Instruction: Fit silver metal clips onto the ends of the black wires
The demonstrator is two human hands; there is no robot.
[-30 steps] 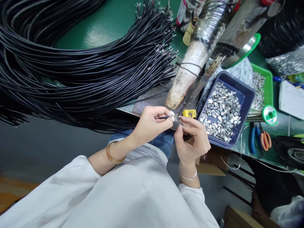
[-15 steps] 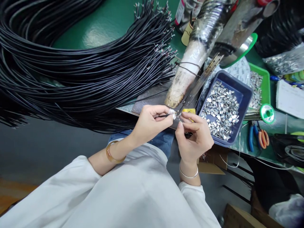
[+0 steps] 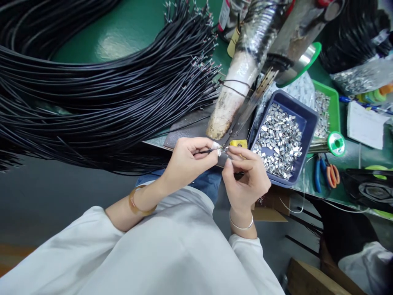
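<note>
My left hand [image 3: 192, 157] pinches the end of a black cable [image 3: 203, 152], with white wraps on its thumb and forefinger tips. Close on its right, my right hand [image 3: 245, 170] has its fingers curled at the cable's tip; what they hold, if anything, is too small to make out. Behind the fingertips is a yellow block [image 3: 238, 143] below the machine's wrapped white nose [image 3: 225, 98]. A large bundle of black cables [image 3: 123, 90] with stripped ends lies to the left.
A blue bin [image 3: 310, 123] of small metal clips stands at the right, beside a green tray [image 3: 334, 106]. Farther right are a solder spool [image 3: 336, 144], blue-handled and orange-handled pliers [image 3: 333, 176] and paper [image 3: 365, 125]. Part of another person [image 3: 365, 262] shows at lower right.
The whole view has shifted, so the bench things appear slightly farther left. Both hands remain together at the cable end, with the right fingertips slightly changed in position.
</note>
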